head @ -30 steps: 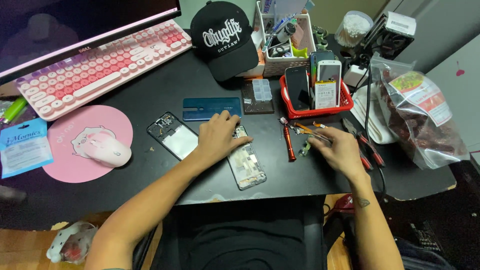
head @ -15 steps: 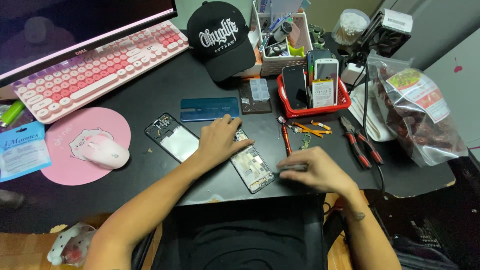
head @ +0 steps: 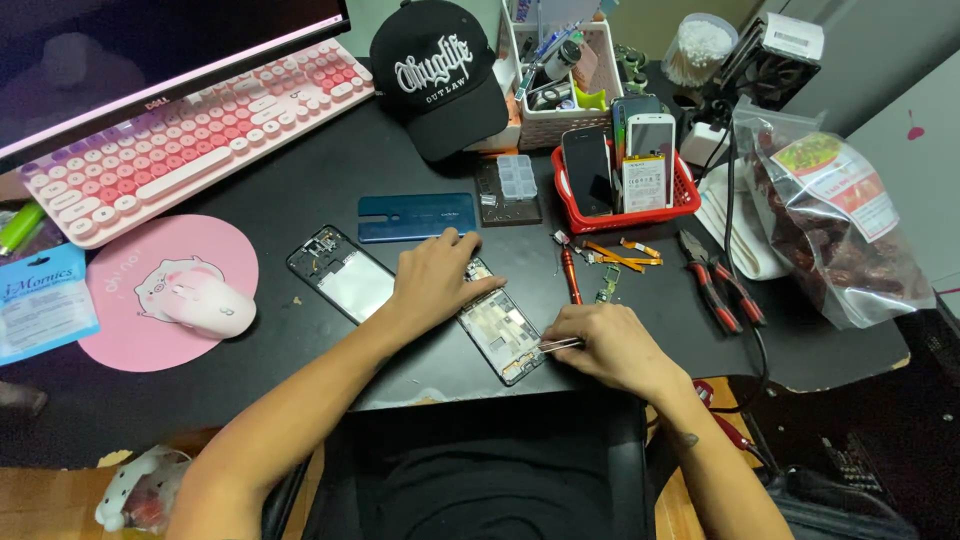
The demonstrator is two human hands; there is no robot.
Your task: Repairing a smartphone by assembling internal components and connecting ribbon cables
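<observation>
left hand lies flat, fingers spread, pressing the opened phone to the black desk. right hand pinches thin metal tweezers, tips at the phone's lower edge, just left of the knuckles; what they grip, if anything, is too small to tell. best kept low, wrist braced, light pull. board looks glossy, flat. red screwdriver lies just beyond the right hand.

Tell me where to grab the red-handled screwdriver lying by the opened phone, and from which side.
Grip the red screwdriver around its handle's middle, coming from above. It lies flat on the desk, handle pointing away from the person, with bare desk on its left; small orange parts crowd its right, so pinching across the handle looks safest.
</observation>
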